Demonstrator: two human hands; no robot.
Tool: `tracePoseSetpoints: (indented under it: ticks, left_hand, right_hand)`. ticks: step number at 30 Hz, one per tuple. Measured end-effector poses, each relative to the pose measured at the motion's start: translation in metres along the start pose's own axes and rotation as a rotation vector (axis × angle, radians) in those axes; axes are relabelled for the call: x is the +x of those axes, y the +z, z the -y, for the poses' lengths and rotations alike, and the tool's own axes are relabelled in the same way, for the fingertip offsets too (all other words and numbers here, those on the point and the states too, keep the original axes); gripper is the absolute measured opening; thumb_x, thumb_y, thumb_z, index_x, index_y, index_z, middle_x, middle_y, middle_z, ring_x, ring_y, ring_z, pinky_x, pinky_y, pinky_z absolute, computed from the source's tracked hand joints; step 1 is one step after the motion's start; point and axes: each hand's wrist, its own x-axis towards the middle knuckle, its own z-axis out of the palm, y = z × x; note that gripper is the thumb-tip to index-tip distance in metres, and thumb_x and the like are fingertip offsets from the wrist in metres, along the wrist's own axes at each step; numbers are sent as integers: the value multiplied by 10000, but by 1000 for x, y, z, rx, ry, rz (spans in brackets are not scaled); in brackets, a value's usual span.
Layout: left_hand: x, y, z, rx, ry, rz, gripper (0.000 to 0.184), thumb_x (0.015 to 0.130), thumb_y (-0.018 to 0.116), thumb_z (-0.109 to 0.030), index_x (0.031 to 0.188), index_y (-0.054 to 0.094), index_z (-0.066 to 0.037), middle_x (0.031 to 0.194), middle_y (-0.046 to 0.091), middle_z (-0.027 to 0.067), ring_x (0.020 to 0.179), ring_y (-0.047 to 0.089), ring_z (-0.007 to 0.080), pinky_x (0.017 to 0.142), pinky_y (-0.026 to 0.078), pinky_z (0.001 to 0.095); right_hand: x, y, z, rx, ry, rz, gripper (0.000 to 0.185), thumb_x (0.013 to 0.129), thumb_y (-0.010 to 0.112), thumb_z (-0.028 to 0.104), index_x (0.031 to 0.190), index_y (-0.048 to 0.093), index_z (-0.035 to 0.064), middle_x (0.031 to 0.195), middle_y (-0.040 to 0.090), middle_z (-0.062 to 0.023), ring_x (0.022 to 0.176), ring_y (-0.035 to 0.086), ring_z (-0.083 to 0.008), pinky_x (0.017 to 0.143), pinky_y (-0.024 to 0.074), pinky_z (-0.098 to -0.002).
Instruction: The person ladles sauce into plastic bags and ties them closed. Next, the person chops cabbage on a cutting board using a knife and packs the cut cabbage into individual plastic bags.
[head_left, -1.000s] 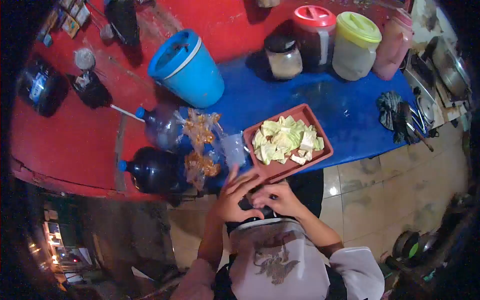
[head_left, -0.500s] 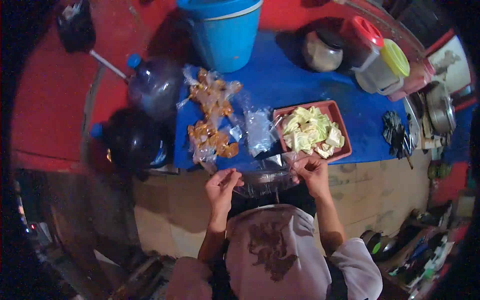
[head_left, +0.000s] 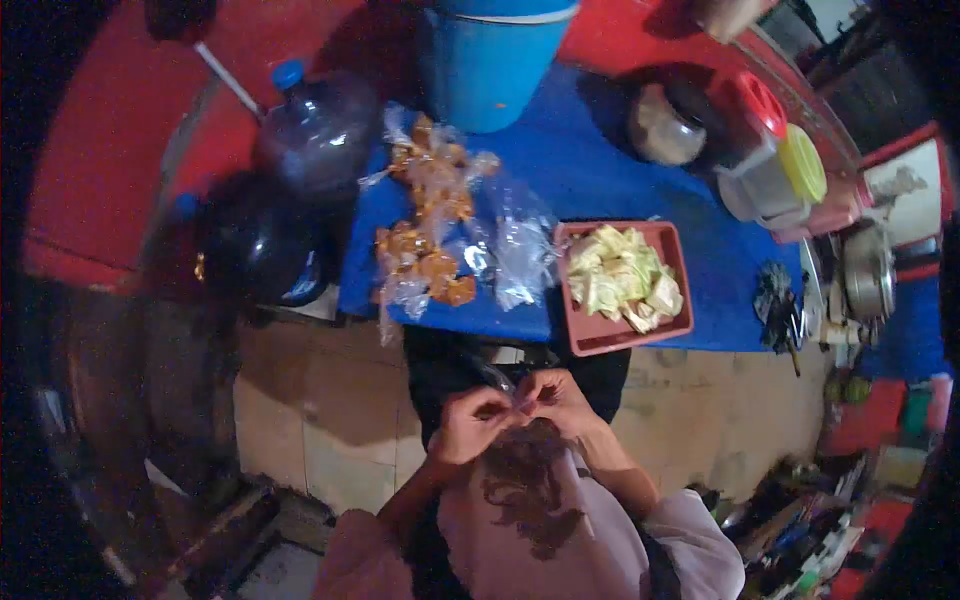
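Note:
My left hand (head_left: pixel 472 424) and my right hand (head_left: pixel 556 402) meet in front of my chest, below the table edge. Both are closed, fingertips pinched together on a clear plastic bag (head_left: pixel 494 376), of which only a little shows between them. Just beyond, a reddish tray (head_left: pixel 592 338) on the blue table holds cut cabbage (head_left: pixel 622 276). Left of the tray lie clear empty plastic bags (head_left: pixel 522 250). Further left are tied bags of orange-brown food (head_left: pixel 428 265).
A blue bucket (head_left: pixel 492 70) stands at the back. Large dark bottles (head_left: pixel 315 130) are at the left. A jar (head_left: pixel 665 125) and lidded pitchers (head_left: pixel 770 175) stand at the back right. Black cloth or plastic (head_left: pixel 775 300) lies near the right edge.
Both hands, apart with the clear bag stretched between them half a second ago, have come together and moved closer to my body. The view has shifted, while the tray and food bags rest on the table.

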Motion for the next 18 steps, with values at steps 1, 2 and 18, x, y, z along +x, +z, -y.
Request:
tracePoseSetpoints:
  ticks: [1,2,18]
  left_hand:
    - [-1,0,7,-68,-53,-62,160,698,785,-48,767,642,-32,744,639,57,654,604,106,605,490,273]
    - [0,-1,10,46,7,-178,114,726,750,-25,767,644,-27,763,636,57,639,593,95,582,482,262]
    - [36,45,-32,355,315,136,227,800,544,92,948,681,-13,998,663,107,694,651,164,598,509,268]
  right_hand:
    - [-2,-2,9,27,2,40,159,756,717,-32,733,575,35,707,626,-76,584,586,-126,531,482,-275]
    - [-6,-1,20,7,0,18,137,764,739,27,756,602,30,682,620,-63,585,587,-120,543,478,-269]
    - [33,-147,116,-1548,-670,-532,278,683,730,82,938,629,39,933,623,-156,794,614,-333,659,501,-392]
